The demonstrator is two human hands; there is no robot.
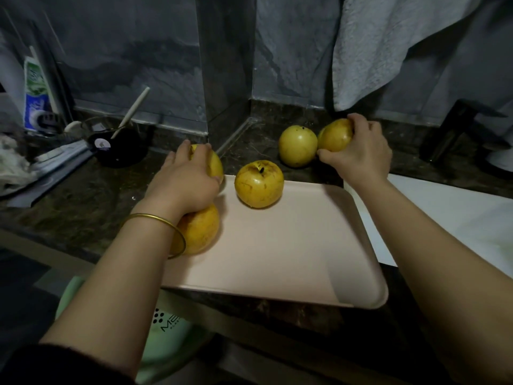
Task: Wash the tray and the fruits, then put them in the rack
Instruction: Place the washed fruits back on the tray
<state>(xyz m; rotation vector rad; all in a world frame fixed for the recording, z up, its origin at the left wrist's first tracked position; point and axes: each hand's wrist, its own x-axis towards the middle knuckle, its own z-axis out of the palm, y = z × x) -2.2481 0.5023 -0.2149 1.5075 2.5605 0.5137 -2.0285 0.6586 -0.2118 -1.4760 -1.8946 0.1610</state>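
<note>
Fingers (177, 157) of the left hand (183, 179) curl over a yellow fruit (216, 164) at the pink tray's (277, 262) far left corner. A second fruit (202, 232) lies on the tray under that wrist, and a third fruit (259, 184) sits near the tray's far edge. Beyond the tray, a fourth fruit (297, 145) rests on the dark surface (91, 190), just beside a fifth fruit (334, 136) gripped by the right hand (359, 154).

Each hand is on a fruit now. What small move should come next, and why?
Probably the left hand should lift its fruit off to the counter, where the right hand holds another fruit; the tray likely needs clearing before washing.
</note>
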